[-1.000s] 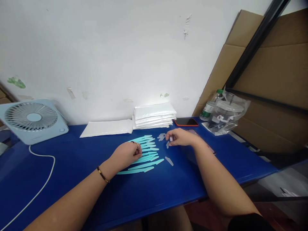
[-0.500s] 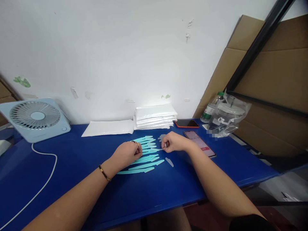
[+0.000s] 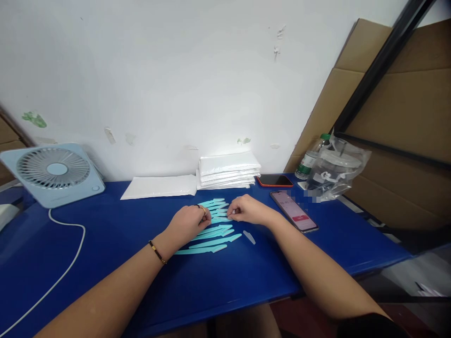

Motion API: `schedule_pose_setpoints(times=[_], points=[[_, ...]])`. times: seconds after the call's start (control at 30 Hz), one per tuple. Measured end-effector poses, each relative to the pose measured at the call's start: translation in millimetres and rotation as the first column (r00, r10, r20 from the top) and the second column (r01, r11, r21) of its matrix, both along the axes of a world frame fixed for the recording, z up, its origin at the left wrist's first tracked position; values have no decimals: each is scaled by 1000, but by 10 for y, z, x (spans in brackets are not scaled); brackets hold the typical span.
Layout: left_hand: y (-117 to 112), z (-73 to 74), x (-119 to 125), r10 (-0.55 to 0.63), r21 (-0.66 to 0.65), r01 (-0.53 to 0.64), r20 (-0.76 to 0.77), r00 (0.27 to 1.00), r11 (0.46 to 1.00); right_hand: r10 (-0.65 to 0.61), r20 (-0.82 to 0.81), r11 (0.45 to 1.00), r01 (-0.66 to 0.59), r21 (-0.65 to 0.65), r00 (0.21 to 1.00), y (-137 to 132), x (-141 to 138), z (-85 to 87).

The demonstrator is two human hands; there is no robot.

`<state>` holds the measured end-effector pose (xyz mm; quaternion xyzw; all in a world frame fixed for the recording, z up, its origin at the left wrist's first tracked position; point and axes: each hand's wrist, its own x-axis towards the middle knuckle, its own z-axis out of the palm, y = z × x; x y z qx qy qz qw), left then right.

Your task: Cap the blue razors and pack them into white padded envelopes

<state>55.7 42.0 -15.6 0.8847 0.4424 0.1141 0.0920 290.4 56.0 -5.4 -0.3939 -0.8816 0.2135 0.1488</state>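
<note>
Several turquoise razors [image 3: 214, 242] lie mid-worktop [image 3: 218, 281] beside a loose translucent cover [image 3: 249, 237]. We seem to be capping one: our right hand's [image 3: 246, 209] pinched fingertips likely hold another cover; our left hand's [image 3: 186, 223] fingers curl over handles, grip unclear. Next calls for steady alignment. Toward the back-right corner: bottle [image 3: 307, 162], bagged cup [image 3: 336, 162], contents unclear.

The left fingers [image 3: 207, 219] partly hide turquoise sticks [image 3: 215, 232].
</note>
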Motion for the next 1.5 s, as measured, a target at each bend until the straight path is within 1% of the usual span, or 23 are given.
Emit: schedule_pose_setpoints(times=[0.07, 0.1, 0.13, 0.2, 0.23, 0.3, 0.37, 0.4, 0.5, 0.6, 0.7, 0.83, 0.9, 0.97, 1.07, 1.17, 1.23, 1.37, 1.5], points=[[-12, 39, -16, 23, -2, -23, 39, 999, 1000, -48, -3, 998, 48, -42, 999, -27, 89, 78], [-22, 61, -27, 27, -14, -26, 53, 998, 1000, -67, 18, 993, 69, -95, 998, -49, 141, 125], [-33, 82, -38, 19, -36, -17, 56, 998, 999, -70, 61, 981, 80, -177, 996, -75, 188, 171], [-48, 106, -55, -13, -100, 16, 34, 999, 995, -20, 180, 935, 82, -346, 983, -128, 249, 235], [-51, 108, -60, -29, -136, 31, 17, 999, 990, 19, 236, 910, 81, -406, 972, -149, 257, 247], [-46, 91, -64, -43, -188, 41, -7, 999, 981, 72, 317, 887, 85, -455, 946, -169, 239, 229], [-34, 64, -66, -28, -212, 25, -14, 999, 977, 68, 354, 891, 103, -442, 933, -161, 201, 179], [-28, 52, -67, -17, -215, 14, -15, 1000, 976, 58, 358, 904, 104, -415, 932, -150, 187, 153], [-23, 36, -71, 15, -218, -17, -12, 1000, 976, 15, 336, 961, 80, -266, 942, -108, 182, 106], [-34, 43, -70, 31, -225, -31, -3, 1000, 974, -13, 295, 991, 52, -127, 956, -71, 208, 90], [-49, 56, -66, 46, -229, -47, -9, 999, 972, -29, 261, 999, 39, -34, 965, -40, 227, 66], [-68, 73, -61, 55, -223, -57, -14, 998, 973, -76, 306, 997, 72, 24, 949, -19, 219, 40], [-79, 84, -59, 58, -224, -61, -18, 998, 973, -69, 308, 997, 55, 55, 949, -26, 194, 47], [-93, 96, -57, 63, -234, -67, -27, 998, 970, -32, 268, 996, 10, 85, 963, -44, 155, 60], [-121, 113, -56, 57, -263, -66, -42, 997, 962, 27, 220, 993, -51, 102, 975, -73, 96, 67], [-150, 121, -53, 42, -307, -54, -46, 998, 950, 26, 227, 994, -49, 96, 974, -84, 71, 54], [-158, 119, -50, 43, -315, -55, -44, 998, 948, 35, 215, 997, -48, 57, 976, -83, 76, 51], [-131, 90, -50, 78, -248, -84, -34, 996, 965, 73, 148, 996, -65, -59, 986, -84, 87, 84], [-101, 57, -48, 97, -186, -99, -18, 995, 978, 66, 123, 996, -56, -76, 990, -92, 63, 116]])
